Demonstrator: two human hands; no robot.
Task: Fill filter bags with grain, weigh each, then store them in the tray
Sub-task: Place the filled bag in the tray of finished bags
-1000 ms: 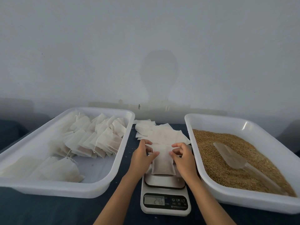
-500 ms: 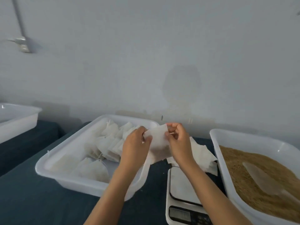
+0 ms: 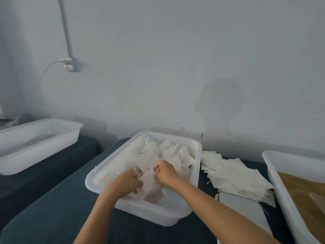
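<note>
Tray (image 3: 197, 166) holds filled bags (image 3: 168, 152)

Both forearms reaching fwd, left hand (image 3: 127, 181) fingers curled in a pinching grip, right hand (image 3: 165, 172) likewise, knuckles up

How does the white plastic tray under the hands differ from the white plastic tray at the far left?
The white plastic tray under the hands holds many white filter bags; inside the white plastic tray at the far left no bags show. The near tray stands on the dark blue table in front of the person; the far-left tray stands on a separate dark surface. Both are white, rectangular, with rounded corners.
</note>
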